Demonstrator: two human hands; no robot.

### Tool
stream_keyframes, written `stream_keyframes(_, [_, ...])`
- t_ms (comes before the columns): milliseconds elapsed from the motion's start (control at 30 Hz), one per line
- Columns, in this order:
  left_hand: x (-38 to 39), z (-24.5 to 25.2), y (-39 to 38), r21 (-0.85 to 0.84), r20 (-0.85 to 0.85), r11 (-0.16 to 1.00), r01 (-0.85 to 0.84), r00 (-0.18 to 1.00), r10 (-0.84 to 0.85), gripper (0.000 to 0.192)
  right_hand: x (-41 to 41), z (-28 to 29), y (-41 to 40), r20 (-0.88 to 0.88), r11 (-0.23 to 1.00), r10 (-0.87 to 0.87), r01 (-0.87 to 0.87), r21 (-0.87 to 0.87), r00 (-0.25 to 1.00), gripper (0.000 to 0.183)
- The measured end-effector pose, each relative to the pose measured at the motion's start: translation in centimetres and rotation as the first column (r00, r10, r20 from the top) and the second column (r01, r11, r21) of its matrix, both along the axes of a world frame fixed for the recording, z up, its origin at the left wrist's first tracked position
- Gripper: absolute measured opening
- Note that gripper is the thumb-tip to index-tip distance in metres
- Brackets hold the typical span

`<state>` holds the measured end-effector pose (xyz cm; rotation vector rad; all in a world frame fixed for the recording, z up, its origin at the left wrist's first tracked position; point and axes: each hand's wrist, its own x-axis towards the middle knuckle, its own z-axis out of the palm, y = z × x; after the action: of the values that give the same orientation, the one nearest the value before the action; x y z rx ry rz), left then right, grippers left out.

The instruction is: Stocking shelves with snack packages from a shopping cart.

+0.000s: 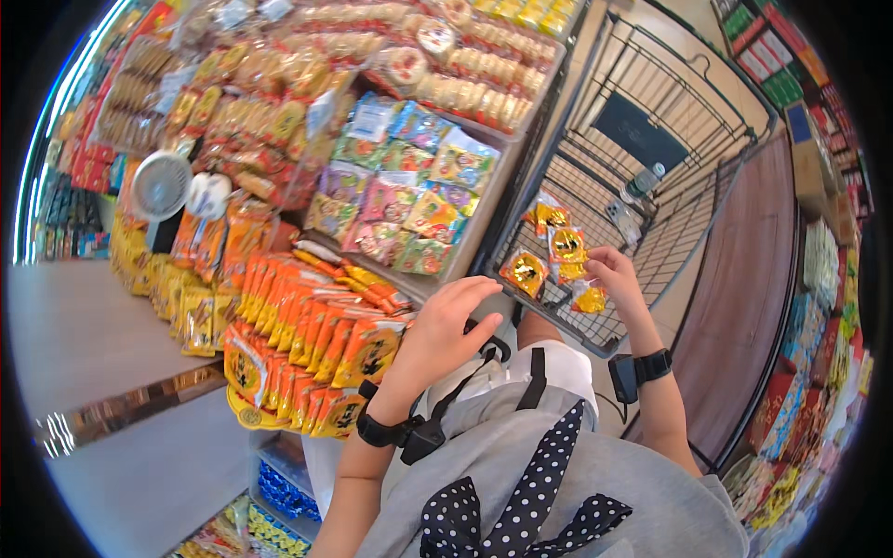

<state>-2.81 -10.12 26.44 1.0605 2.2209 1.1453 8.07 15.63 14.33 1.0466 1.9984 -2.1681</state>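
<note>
My left hand point(450, 324) is empty, its thumb spread from its fingers, over the right end of the orange snack packets point(314, 328) stacked in rows on the display. My right hand point(617, 275) is over the near end of a wire shopping cart point(680, 261). Its bent fingertips are at the edge of a shiny gold-and-orange packet point(566, 244); I cannot tell whether they grip it. Beside it in the cart lie another such packet point(524, 272) and several more. A clear bottle point(643, 183) and a phone-like object point(623, 222) lie farther in.
A bin of colourful snack bags point(404, 185) borders the cart's left side. Behind it are trays of wrapped round biscuits point(481, 84). A small white fan point(162, 187) stands among the packets at left. Shelves of packaged goods point(802, 363) run along the right, beside a brown wood-look surface point(743, 279).
</note>
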Motion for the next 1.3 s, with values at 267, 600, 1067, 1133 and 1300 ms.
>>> stream_keyframes(267, [0.4, -12.8, 9.6, -0.225, 0.335, 0.955, 0.192, 0.936, -0.110, 0.031, 4.0, -11.7, 2.9, 0.362, 0.977, -0.022, 0.097, -0.190, 0.932, 0.029])
stream_keyframes(600, [1.3, -29.5, 14.7, -0.482, 0.599, 0.804, 0.348, 0.800, 0.012, 0.028, 10.0, -28.4, 4.1, 0.554, 0.892, 0.010, -0.258, 0.372, 0.832, 0.045])
stream_keyframes(1067, [3.2, -34.9, 16.0, -0.555, 0.607, 0.778, 0.295, 0.783, 0.137, 0.024, 7.8, -31.4, 7.0, 0.716, 0.904, 0.129, 0.215, -0.369, 0.686, 0.057])
stream_keyframes(1133, [3.7, -34.7, 16.1, -0.521, 0.669, 0.806, 0.279, 0.721, 0.183, 0.024, 8.2, -30.4, 6.2, 0.624, 0.781, 0.196, 0.265, -0.566, 0.756, 0.053])
stream_keyframes(1300, [4.1, -34.0, 16.4, -0.541, 0.666, 0.774, 0.328, 0.729, 0.156, 0.032, 7.9, -27.8, 4.9, 0.590, 0.862, 0.134, 0.200, -0.465, 0.796, 0.041])
